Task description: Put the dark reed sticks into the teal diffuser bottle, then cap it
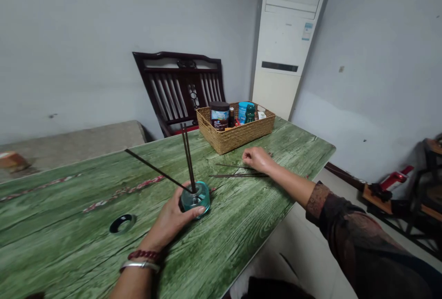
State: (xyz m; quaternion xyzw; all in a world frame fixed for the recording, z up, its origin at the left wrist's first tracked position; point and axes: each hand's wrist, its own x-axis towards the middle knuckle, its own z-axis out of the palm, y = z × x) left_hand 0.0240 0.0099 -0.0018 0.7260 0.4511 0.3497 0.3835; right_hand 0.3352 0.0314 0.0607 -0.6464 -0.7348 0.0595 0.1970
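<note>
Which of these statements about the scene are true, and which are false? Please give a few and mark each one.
The left hand grips a round teal glass bottle holding thin dark sticks. True.
The woven straw basket on the green wood-grain table is empty. False: the basket holds a dark-lidded jar among other containers.
Two loose dark sticks lie on the table near the right hand. True.
The tall white air-conditioning cabinet stands on the table. False: the cabinet stands beyond the table's far end.
</note>
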